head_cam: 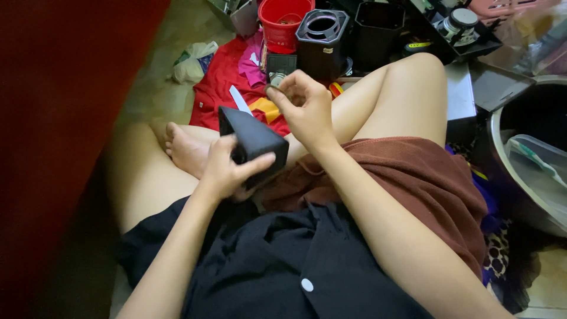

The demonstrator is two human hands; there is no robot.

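My left hand [227, 168] grips a black box-shaped speaker housing [254, 142], thumb along its near edge, held above my crossed legs. Just past the housing, my right hand [301, 106] is raised and pinches a small dark ring-like part [273, 88] between thumb and fingertips. The two hands are apart; the small part hovers above the housing's far end. What lies under the housing is hidden.
On the floor ahead lie a red cloth [221, 88], a red bucket [283, 23], a black speaker box with a round opening [322, 35], another black box [378, 29] and a loose speaker driver [460, 23]. A metal basin [502, 153] stands at right.
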